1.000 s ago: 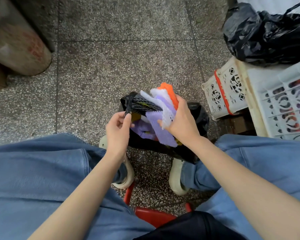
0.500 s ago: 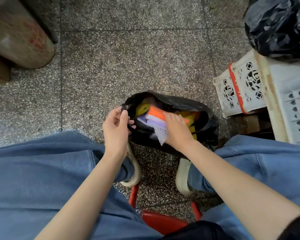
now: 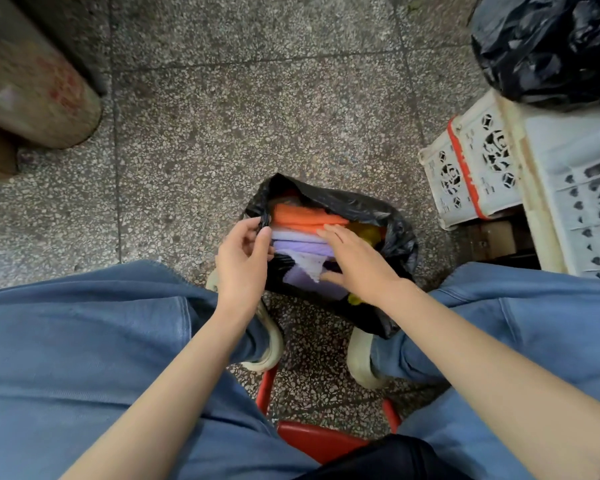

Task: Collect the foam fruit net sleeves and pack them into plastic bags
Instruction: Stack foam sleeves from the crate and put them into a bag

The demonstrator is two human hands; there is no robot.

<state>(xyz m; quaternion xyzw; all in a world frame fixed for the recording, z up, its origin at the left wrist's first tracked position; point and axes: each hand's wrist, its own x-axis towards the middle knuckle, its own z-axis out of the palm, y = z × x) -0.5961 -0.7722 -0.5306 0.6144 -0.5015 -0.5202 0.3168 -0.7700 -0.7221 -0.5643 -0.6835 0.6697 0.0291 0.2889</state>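
Resting flat on foam sleeves (image 3: 303,216) in bag (image 3: 397,233), right hand (image 3: 359,266) (gripping earlier)

Bag (image 3: 361,206): we saw glossy, crinkled black plastic.
Sleeves (image 3: 302,216): matt, soft foam.
Floor (image 3: 257,116): rough speckled stone, twelve o'clock.

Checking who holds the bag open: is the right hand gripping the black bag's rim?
No, the right hand rests flat on the foam sleeves in the black bag; the left hand pinches its rim.
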